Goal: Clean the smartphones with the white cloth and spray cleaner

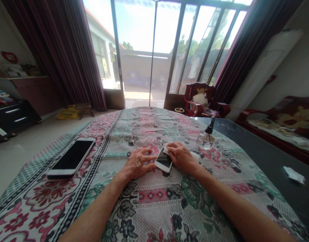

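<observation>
A small white smartphone point(164, 162) with a dark screen lies flat on the patterned tablecloth point(154, 215) in front of me. My left hand point(138, 162) rests at its left side, fingers apart, with fingertips against the phone's edge. Over the upper right of the screen, my right hand point(180, 156) presses down a white wipe point(166, 150), its fingers closed on it; most of the wipe is hidden. Something white and thin point(195, 156) shows on the cloth just beyond the right hand; whether it joins the wipe I cannot tell.
A larger white smartphone point(73, 156) lies at the left, with something dark beneath it. At the right stands a clear glass bottle point(205, 139) with a black top. A crumpled white paper point(294, 175) lies on the dark surface point(265, 158) beyond the cloth.
</observation>
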Demonstrator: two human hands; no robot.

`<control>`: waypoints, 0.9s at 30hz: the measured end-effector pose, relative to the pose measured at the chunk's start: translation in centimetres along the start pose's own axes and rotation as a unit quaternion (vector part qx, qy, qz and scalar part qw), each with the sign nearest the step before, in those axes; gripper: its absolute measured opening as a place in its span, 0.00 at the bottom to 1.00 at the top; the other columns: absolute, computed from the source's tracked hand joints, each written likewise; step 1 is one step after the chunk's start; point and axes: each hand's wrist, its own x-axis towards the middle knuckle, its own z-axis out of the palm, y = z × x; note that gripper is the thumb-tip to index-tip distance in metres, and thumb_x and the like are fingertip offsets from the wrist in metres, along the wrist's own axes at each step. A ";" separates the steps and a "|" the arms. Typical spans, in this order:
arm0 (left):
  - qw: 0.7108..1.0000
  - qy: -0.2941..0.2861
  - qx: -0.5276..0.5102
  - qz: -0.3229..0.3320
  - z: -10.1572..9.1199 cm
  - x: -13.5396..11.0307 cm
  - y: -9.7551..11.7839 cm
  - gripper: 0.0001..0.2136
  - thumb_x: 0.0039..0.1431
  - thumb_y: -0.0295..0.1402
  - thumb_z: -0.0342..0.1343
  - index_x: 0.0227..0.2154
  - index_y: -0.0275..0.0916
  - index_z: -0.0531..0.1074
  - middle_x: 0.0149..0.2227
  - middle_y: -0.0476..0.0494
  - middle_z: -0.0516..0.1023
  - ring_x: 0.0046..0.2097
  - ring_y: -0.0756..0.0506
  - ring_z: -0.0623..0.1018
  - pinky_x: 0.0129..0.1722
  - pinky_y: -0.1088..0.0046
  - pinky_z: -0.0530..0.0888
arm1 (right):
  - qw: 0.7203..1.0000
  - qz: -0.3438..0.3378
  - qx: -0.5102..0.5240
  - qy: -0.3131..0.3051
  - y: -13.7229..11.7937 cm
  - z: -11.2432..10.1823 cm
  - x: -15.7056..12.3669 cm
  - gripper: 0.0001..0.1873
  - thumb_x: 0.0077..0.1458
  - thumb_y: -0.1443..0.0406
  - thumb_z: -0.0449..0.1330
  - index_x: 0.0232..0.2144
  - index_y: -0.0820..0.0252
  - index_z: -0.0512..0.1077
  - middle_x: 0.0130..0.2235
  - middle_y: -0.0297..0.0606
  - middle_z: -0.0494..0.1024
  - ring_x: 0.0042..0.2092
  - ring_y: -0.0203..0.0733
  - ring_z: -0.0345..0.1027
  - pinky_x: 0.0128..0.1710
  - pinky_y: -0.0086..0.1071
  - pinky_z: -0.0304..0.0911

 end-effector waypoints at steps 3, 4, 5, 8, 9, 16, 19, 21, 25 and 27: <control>1.000 -0.008 0.005 -0.005 0.0 0.0 0.0 0.14 0.58 0.46 0.56 0.47 0.59 0.74 0.53 0.48 0.70 0.55 0.41 0.69 0.56 0.55 0.64 | 0.999 -0.026 0.025 -0.014 -2.0 -0.4 -1.4 0.11 0.58 0.70 0.52 0.35 0.57 0.75 0.42 0.39 0.76 0.45 0.42 0.66 0.47 0.36 0.62; 1.000 -0.011 0.006 -0.007 0.1 -0.1 -0.1 0.14 0.57 0.46 0.57 0.47 0.59 0.73 0.54 0.49 0.70 0.55 0.41 0.69 0.57 0.55 0.63 | 0.998 -0.041 0.036 -0.023 -2.7 -0.4 -1.8 0.10 0.56 0.70 0.53 0.34 0.57 0.75 0.41 0.39 0.75 0.44 0.42 0.65 0.46 0.35 0.62; 1.000 -0.012 0.007 -0.009 0.1 -0.1 -0.1 0.14 0.57 0.47 0.57 0.47 0.60 0.73 0.54 0.49 0.70 0.56 0.41 0.68 0.57 0.55 0.63 | 0.997 -0.054 0.046 -0.030 -3.3 -0.4 -2.1 0.10 0.55 0.70 0.54 0.33 0.58 0.75 0.41 0.38 0.75 0.44 0.41 0.65 0.45 0.35 0.62; 1.000 -0.009 0.009 -0.010 0.2 -0.2 -0.2 0.15 0.57 0.47 0.57 0.47 0.59 0.73 0.54 0.50 0.70 0.56 0.40 0.68 0.58 0.55 0.62 | 0.995 -0.062 0.065 -0.032 -3.7 -0.3 -2.3 0.08 0.52 0.71 0.55 0.31 0.58 0.74 0.39 0.38 0.75 0.43 0.41 0.66 0.44 0.34 0.63; 1.000 -0.007 0.009 -0.008 0.2 -0.2 -0.2 0.15 0.57 0.47 0.56 0.48 0.59 0.73 0.54 0.50 0.70 0.56 0.41 0.68 0.57 0.55 0.63 | 0.996 -0.049 0.065 -0.024 -3.3 -0.3 -2.1 0.08 0.51 0.72 0.55 0.31 0.58 0.73 0.39 0.38 0.75 0.43 0.41 0.66 0.43 0.35 0.63; 1.000 0.004 0.002 0.006 -0.1 -0.1 0.1 0.15 0.59 0.46 0.54 0.49 0.56 0.73 0.52 0.48 0.71 0.54 0.41 0.70 0.56 0.55 0.65 | 0.997 0.064 0.035 0.033 2.1 -0.7 -0.9 0.09 0.56 0.68 0.54 0.33 0.58 0.75 0.40 0.41 0.75 0.42 0.42 0.69 0.45 0.36 0.64; 1.000 0.014 -0.004 0.005 -0.1 -0.1 0.2 0.15 0.58 0.45 0.56 0.48 0.55 0.74 0.52 0.47 0.72 0.54 0.40 0.70 0.56 0.54 0.65 | 0.995 0.079 0.034 0.047 2.7 -0.4 -1.1 0.09 0.57 0.68 0.54 0.35 0.58 0.74 0.40 0.41 0.75 0.42 0.41 0.69 0.44 0.35 0.64; 1.000 0.018 -0.008 0.003 0.0 -0.2 0.1 0.14 0.56 0.44 0.59 0.45 0.54 0.75 0.52 0.47 0.72 0.55 0.40 0.70 0.56 0.54 0.65 | 0.995 0.084 0.032 0.046 2.6 -0.1 -1.1 0.09 0.57 0.68 0.54 0.36 0.58 0.75 0.38 0.41 0.76 0.40 0.41 0.70 0.43 0.34 0.65; 0.999 0.032 -0.025 0.011 0.0 -0.2 0.2 0.14 0.50 0.42 0.63 0.41 0.48 0.77 0.52 0.46 0.73 0.54 0.40 0.71 0.56 0.56 0.66 | 0.995 0.056 0.065 0.057 2.4 0.4 -0.8 0.11 0.57 0.69 0.54 0.38 0.59 0.75 0.41 0.42 0.77 0.41 0.42 0.71 0.44 0.36 0.66; 0.998 0.046 -0.032 0.010 -0.1 -0.1 0.4 0.19 0.46 0.42 0.65 0.42 0.44 0.75 0.51 0.43 0.74 0.53 0.40 0.72 0.56 0.57 0.66 | 0.993 0.026 0.095 0.064 2.4 0.6 -0.5 0.12 0.58 0.68 0.53 0.39 0.59 0.76 0.44 0.43 0.77 0.45 0.43 0.71 0.47 0.37 0.66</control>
